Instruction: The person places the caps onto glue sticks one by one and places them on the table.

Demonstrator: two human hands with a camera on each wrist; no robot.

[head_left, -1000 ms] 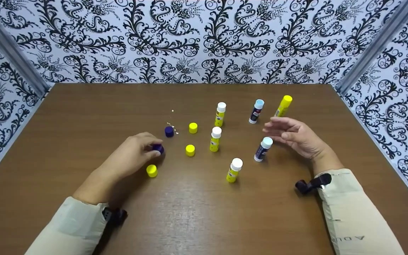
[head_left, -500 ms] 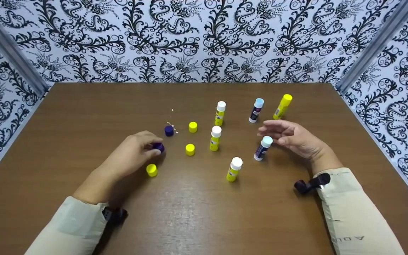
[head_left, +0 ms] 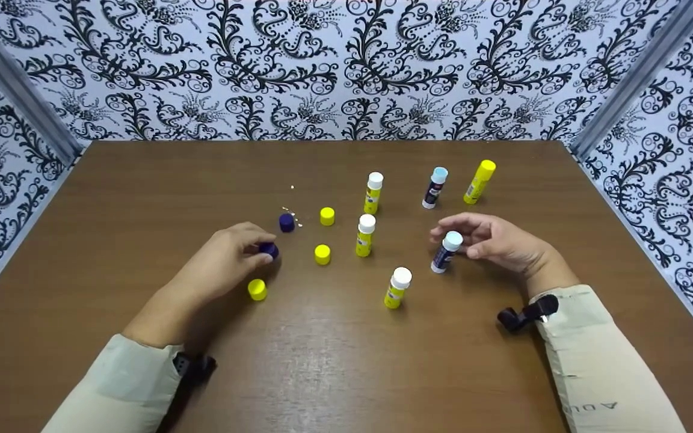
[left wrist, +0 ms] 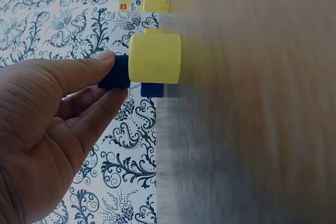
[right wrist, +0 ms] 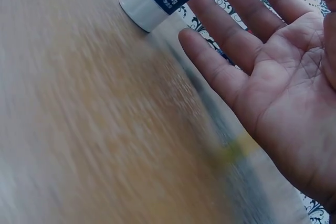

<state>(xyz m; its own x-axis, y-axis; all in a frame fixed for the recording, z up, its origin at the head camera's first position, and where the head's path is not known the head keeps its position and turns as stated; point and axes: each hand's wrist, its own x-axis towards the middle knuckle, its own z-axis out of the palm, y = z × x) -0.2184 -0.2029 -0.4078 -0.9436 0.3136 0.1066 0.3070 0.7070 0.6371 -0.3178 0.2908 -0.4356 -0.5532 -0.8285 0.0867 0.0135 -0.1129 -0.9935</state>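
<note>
My left hand (head_left: 226,258) pinches a dark blue glue stick cap (head_left: 269,250) between thumb and fingers; in the left wrist view the held cap (left wrist: 114,72) is off the tabletop. A yellow cap (head_left: 257,290) stands just in front of that hand, and a second dark blue cap (head_left: 286,223) lies beyond its fingertips. On the right, my right hand (head_left: 500,243) is spread around the far side of an upright uncapped navy glue stick (head_left: 442,260). The right wrist view shows its fingers (right wrist: 220,72) extended and apart beside the stick's white base.
Several uncapped yellow glue sticks, one of them in front (head_left: 394,294), stand mid-table. Another navy glue stick (head_left: 433,193) and a yellow-capped one (head_left: 480,181) are at the back right. Two yellow caps, the nearer one (head_left: 322,254) included, stand left of centre by white crumbs (head_left: 293,214).
My right hand has moved left and toward me, from near the yellow-capped glue stick to around the nearer navy one. The left hand has stayed put with its cap.
</note>
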